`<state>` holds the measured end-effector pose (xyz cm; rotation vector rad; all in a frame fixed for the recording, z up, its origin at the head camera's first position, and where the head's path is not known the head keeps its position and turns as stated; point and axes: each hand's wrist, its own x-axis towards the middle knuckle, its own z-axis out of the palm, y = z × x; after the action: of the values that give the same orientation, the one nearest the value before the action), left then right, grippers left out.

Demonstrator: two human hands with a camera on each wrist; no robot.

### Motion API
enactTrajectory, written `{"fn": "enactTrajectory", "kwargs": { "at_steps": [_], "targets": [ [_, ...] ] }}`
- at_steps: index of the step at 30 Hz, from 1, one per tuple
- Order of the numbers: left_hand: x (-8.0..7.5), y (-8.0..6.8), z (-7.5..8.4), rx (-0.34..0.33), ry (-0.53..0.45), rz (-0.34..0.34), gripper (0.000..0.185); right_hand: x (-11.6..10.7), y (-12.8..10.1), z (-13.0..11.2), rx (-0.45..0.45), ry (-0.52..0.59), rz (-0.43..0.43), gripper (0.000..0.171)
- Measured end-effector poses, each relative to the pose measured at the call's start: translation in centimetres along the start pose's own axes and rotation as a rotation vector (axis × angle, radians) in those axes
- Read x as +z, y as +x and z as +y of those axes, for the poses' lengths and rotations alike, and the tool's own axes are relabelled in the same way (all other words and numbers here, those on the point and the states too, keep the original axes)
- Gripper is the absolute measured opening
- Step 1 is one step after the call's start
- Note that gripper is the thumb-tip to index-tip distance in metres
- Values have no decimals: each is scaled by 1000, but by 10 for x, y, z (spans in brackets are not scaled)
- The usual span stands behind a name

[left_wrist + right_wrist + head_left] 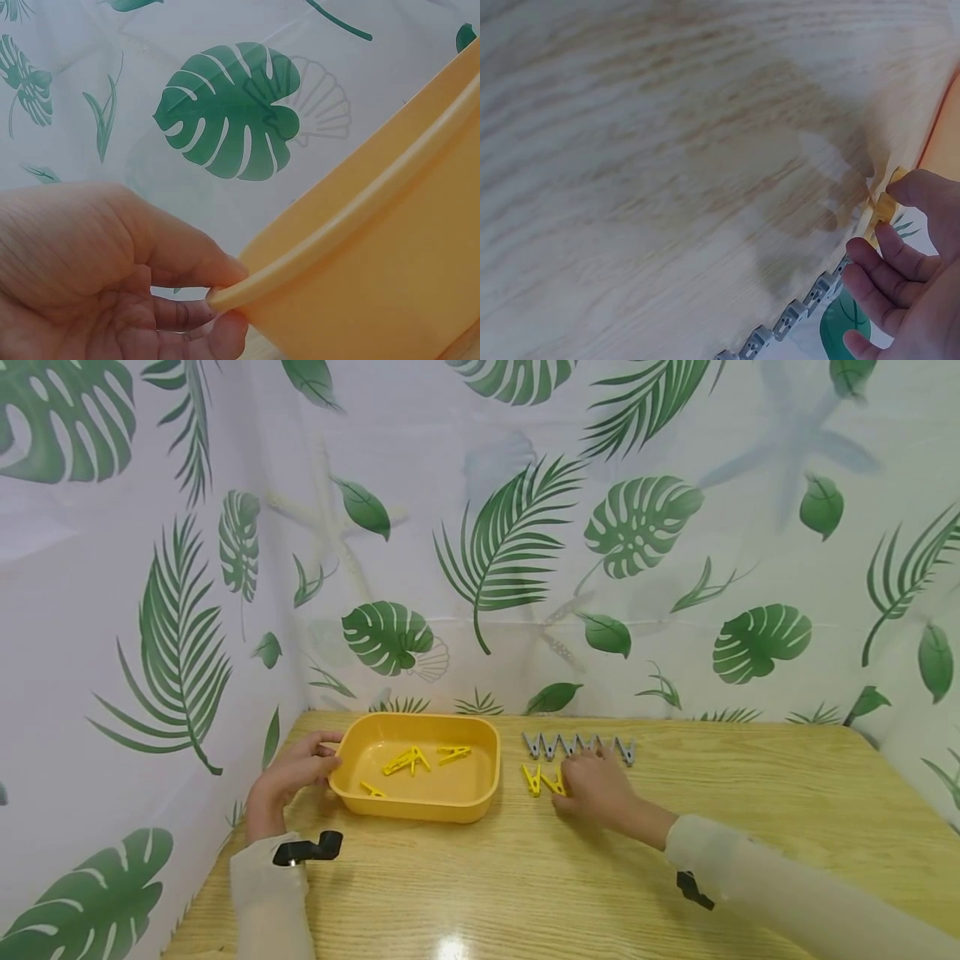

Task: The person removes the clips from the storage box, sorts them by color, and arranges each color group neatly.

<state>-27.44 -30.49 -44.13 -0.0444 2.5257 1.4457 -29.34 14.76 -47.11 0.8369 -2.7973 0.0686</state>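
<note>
My left hand [296, 770] grips the rim of a yellow-orange plastic tub [420, 810] at its left end. In the left wrist view the thumb lies over the rim [330, 240] and fingers are underneath. Several yellow clothespins [407, 761] lie inside the tub. Right of the tub, my right hand [600, 789] reaches down to the table and pinches a yellow clothespin [555, 782] between thumb and finger, also seen as a yellow clothespin [886, 206] in the right wrist view. Another yellow clothespin [532, 780] stands just left of it.
A row of several grey clothespins [550, 747] runs along the table behind the right hand, partly hidden by it. The wooden table [465, 885] meets leaf-patterned sheeting [495, 668] at the back and left. Each wrist wears a black camera mount [307, 849].
</note>
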Motion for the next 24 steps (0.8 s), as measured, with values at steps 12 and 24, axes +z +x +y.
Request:
{"fn": "enactTrajectory", "kwargs": {
  "at_steps": [12,24],
  "targets": [
    [1,-1,2,-15,1,12,55,-2,0,-6,52,37,-6,43],
    [1,0,0,4,0,10,56,2,4,-9,51,1,27,50]
  ]
}}
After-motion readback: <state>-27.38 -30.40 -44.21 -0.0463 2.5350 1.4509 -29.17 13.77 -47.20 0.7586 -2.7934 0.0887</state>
